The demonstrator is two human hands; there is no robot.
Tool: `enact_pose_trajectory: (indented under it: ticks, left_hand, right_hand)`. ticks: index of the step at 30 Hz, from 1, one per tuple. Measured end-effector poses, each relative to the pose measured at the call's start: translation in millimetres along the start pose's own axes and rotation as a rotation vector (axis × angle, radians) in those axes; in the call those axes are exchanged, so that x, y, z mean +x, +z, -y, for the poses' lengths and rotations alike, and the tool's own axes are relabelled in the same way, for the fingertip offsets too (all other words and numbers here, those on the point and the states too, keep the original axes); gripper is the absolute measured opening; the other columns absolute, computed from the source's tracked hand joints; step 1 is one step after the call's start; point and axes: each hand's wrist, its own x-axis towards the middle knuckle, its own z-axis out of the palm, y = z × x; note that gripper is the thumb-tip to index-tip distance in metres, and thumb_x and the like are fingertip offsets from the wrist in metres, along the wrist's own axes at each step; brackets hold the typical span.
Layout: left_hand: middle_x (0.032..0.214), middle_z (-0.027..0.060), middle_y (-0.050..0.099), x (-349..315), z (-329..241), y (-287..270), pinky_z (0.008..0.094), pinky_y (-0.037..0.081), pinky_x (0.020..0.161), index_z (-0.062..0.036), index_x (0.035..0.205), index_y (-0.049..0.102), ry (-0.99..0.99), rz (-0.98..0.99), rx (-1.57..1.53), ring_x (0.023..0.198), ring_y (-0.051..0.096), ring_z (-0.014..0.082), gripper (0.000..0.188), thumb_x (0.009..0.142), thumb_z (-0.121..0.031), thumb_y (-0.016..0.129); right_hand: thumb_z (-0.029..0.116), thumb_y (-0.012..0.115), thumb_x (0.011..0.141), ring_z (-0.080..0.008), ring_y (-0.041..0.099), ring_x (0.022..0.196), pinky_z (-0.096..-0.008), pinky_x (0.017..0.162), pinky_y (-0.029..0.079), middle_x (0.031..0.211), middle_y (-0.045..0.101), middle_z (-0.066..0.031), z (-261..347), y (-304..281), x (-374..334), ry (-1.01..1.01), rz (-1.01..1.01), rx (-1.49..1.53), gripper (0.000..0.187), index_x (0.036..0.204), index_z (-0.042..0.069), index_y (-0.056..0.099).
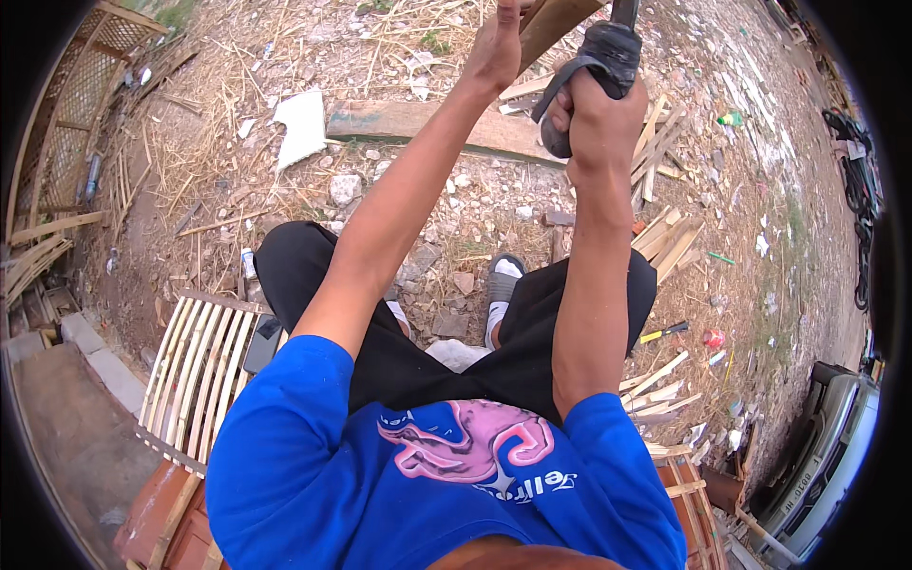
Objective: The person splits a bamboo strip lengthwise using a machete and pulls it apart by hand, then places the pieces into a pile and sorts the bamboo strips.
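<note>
My left hand (496, 52) is at the top edge of the view, closed on a brown piece of wood (556, 30) that runs out of the picture. Its fingertips are mostly hidden behind the hand and wood. Just to the right, my right hand (604, 119) is wrapped round the handle of a tool with a black-wrapped grip (608, 55). A narrow dark metal part rises from that grip and is cut off by the top edge, so the tool's kind does not show. Below both hands, a thick plank (408, 122) lies across the ground.
Split sticks (670, 237) lie in piles at my right, near a yellow-and-black hand tool (663, 332). A slatted wooden frame (195, 370) is at my left, with a dark phone-like object (263, 342) on it. A white sheet fragment (301, 126) and stones litter the ground. A vehicle (822, 465) stands far right.
</note>
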Motion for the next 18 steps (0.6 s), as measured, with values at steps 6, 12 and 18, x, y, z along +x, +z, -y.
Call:
enact_pose_trajectory:
  ticks: [6,12,18]
  left_hand:
    - [0.131,0.0228,0.054,-58.9,103.5,0.8,0.0381,0.031,0.108,0.0017,0.134,0.049,-0.495,0.080,0.012,0.127,0.047,0.0331,0.102,0.087,-0.078,0.006]
    - [0.143,0.0227,0.043,-151.9,161.2,-38.3,0.0394,0.024,0.113,0.0043,0.140,0.038,-0.577,-0.030,0.288,0.137,0.035,0.0336,0.088,0.096,-0.066,0.011]
    - [0.125,0.0206,0.059,-55.1,121.7,-25.5,0.0388,0.035,0.104,0.0025,0.131,0.051,-0.398,0.038,-0.003,0.119,0.053,0.0310,0.090,0.094,-0.070,0.012]
  right_hand:
    - [0.003,0.066,0.075,-0.0099,0.043,0.041,-0.0256,0.039,0.035,0.054,0.047,0.0004,-124.3,-43.4,-20.5,0.402,-0.096,-0.212,0.015,0.077,0.006,0.051]
    - [0.010,0.069,0.070,-0.0106,0.054,0.060,-0.0290,0.056,0.044,0.069,0.059,-0.0020,-150.1,-48.3,-12.8,0.370,-0.088,-0.230,0.016,0.082,0.003,0.060]
    - [0.009,0.068,0.072,-0.0099,0.052,0.056,-0.0279,0.052,0.042,0.067,0.058,-0.0017,-125.9,-21.4,-20.1,0.289,-0.054,-0.158,0.015,0.082,0.002,0.058]
